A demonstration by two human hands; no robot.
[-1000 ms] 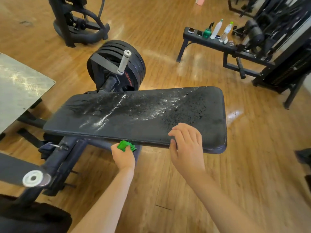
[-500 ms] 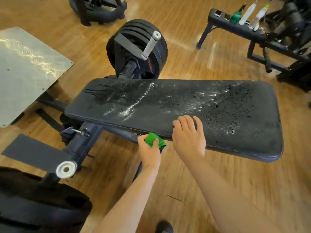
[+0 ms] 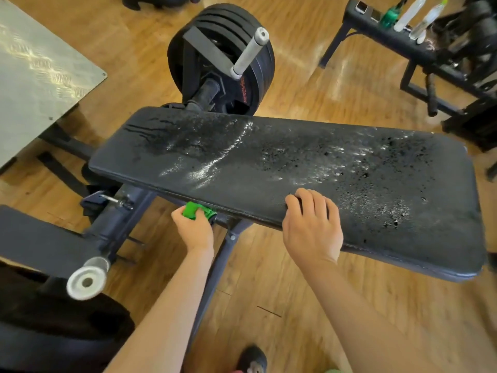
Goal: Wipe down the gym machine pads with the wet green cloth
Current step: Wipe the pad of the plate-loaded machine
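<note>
Green cloth [image 3: 197, 211] balled tight in the left hand [image 3: 193, 230], pressed up under the near edge of the pad [image 3: 269, 168], probably working the lip. Bracing on top with the right hand [image 3: 312, 227], fingers bent, thumb hidden; clamping or just leaning, cannot tell. Over on the far bench [image 3: 357, 17], bottles [image 3: 408, 12], contents unreadable.

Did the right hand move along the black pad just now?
Yes. The right hand slid left along the near edge of the pad, from near its right end toward the middle.
</note>
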